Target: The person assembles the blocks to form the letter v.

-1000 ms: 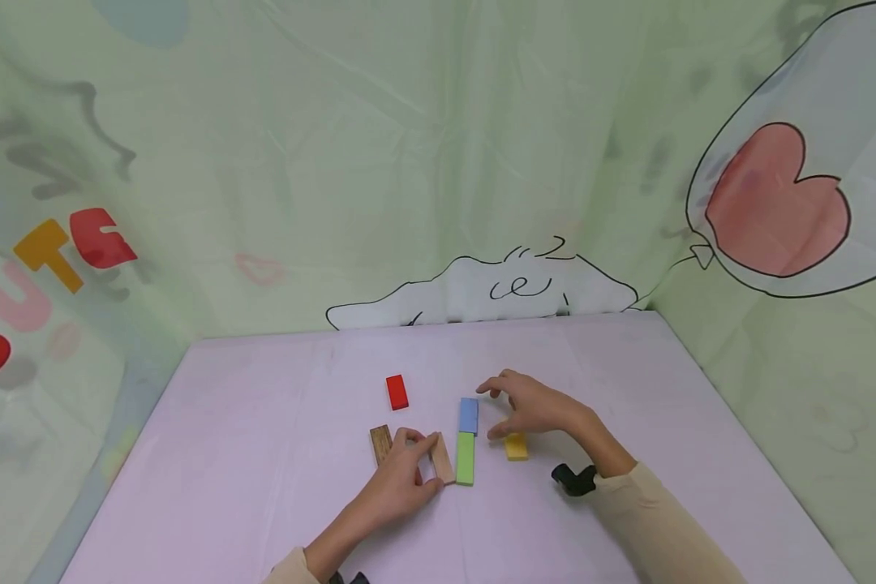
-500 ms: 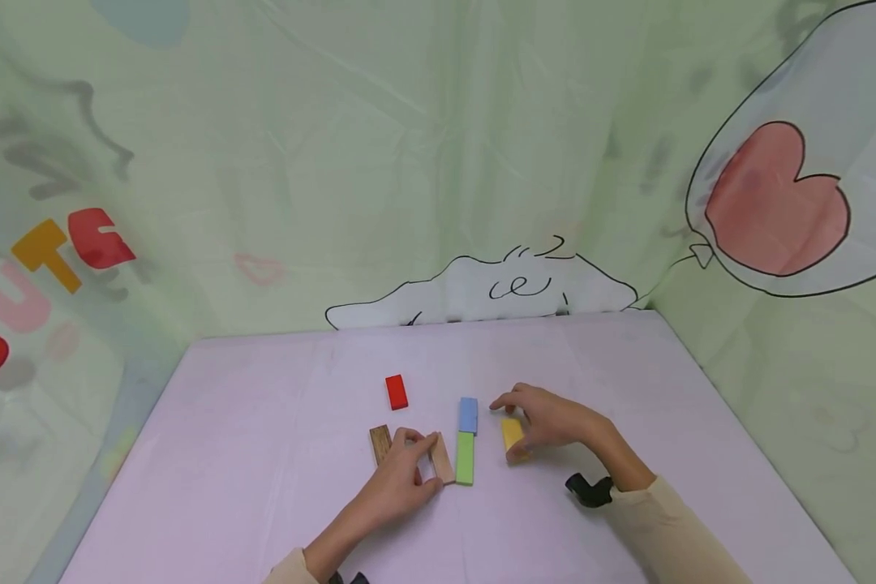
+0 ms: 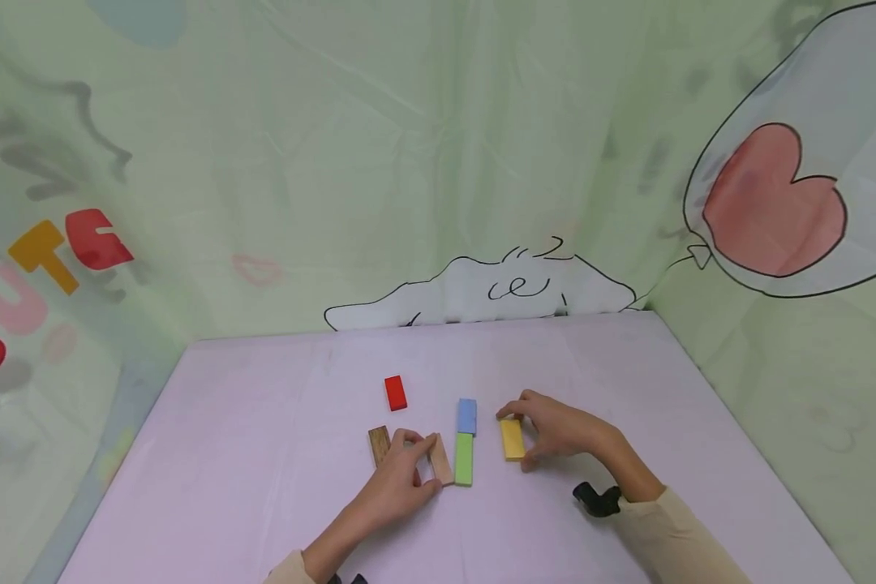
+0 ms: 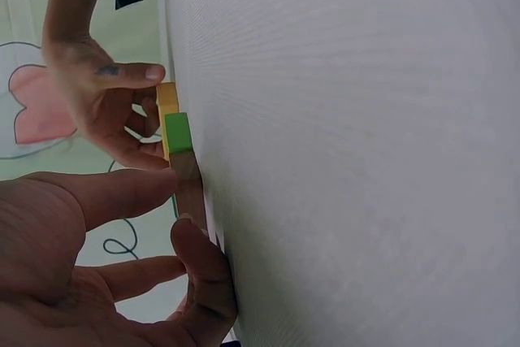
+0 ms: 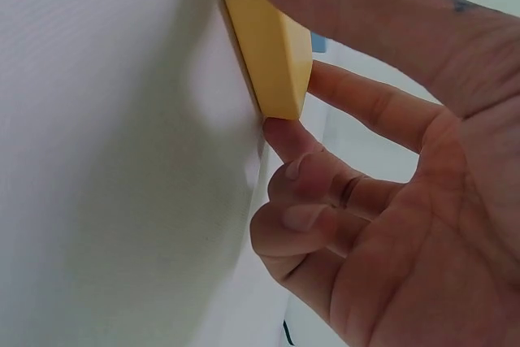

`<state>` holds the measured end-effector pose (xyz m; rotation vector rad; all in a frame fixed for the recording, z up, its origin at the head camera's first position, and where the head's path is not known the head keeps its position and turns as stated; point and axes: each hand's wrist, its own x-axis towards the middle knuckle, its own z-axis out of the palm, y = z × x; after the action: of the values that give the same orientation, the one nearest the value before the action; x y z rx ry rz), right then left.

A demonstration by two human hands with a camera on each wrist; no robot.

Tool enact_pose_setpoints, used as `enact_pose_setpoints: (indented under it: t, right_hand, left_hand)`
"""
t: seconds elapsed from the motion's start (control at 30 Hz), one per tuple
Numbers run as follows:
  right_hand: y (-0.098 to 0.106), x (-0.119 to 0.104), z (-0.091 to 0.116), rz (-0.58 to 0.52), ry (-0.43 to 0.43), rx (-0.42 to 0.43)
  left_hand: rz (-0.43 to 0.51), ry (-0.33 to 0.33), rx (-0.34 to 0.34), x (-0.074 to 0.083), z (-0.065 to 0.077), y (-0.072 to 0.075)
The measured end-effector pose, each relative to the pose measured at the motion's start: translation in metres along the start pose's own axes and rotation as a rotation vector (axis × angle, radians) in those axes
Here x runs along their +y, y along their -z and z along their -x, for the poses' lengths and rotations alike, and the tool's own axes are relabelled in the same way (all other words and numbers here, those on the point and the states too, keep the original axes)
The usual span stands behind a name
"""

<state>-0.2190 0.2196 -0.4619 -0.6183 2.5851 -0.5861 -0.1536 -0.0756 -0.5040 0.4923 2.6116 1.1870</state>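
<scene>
My left hand (image 3: 400, 485) pinches a light wooden block (image 3: 441, 460) lengthwise, thumb at its near end and index finger at its far end. That block lies slightly slanted beside an upright-running green block (image 3: 464, 460), whose far end meets a blue block (image 3: 467, 416). To the right, my right hand (image 3: 564, 427) holds a yellow block (image 3: 513, 440) flat on the table by its ends. The right wrist view shows the thumb over one end of this yellow block (image 5: 268, 54) and a fingertip at the other. Left of the left hand, a dark wooden block (image 3: 379, 444) is partly covered.
A red block (image 3: 396, 392) lies alone farther back. The table (image 3: 263, 454) has a pale pinkish cover and meets printed fabric walls (image 3: 380, 162) at the back and both sides. A black strap piece (image 3: 597, 500) hangs at the right wrist.
My right hand has moved right and nearer, from above the yellow block to its right side, and now grips its ends. The left hand and the other blocks stay put.
</scene>
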Motion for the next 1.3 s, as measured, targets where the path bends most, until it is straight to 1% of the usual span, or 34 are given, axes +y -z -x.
enact_pose_setpoints:
  t: [0.3, 0.57, 0.77, 0.97, 1.2, 1.3]
  right_hand:
    - [0.0009, 0.0012, 0.0018, -0.001, 0.004, 0.012]
    - [0.0004, 0.0007, 0.0026, -0.012, -0.001, 0.008]
    - [0.0006, 0.0016, 0.0027, -0.002, 0.02, 0.012]
    - [-0.0005, 0.0036, 0.0035, 0.001, 0.041, 0.021]
    - [-0.0022, 0.0058, 0.0001, -0.014, 0.011, 0.03]
    - [-0.002, 0.0069, -0.0005, -0.015, 0.016, 0.036]
  left_hand:
    - [-0.013, -0.003, 0.009, -0.0028, -0.003, -0.0012]
    - [-0.009, -0.001, 0.001, -0.0041, -0.0023, -0.0022]
    - [0.004, 0.014, -0.003, -0.004, -0.0012, -0.0037]
    - [0.014, 0.014, -0.001, -0.0036, -0.0002, -0.0037]
    - [0.004, 0.016, 0.004, -0.0033, -0.0001, -0.0023]
    - [0.001, 0.015, 0.005, -0.0033, -0.0009, -0.0022]
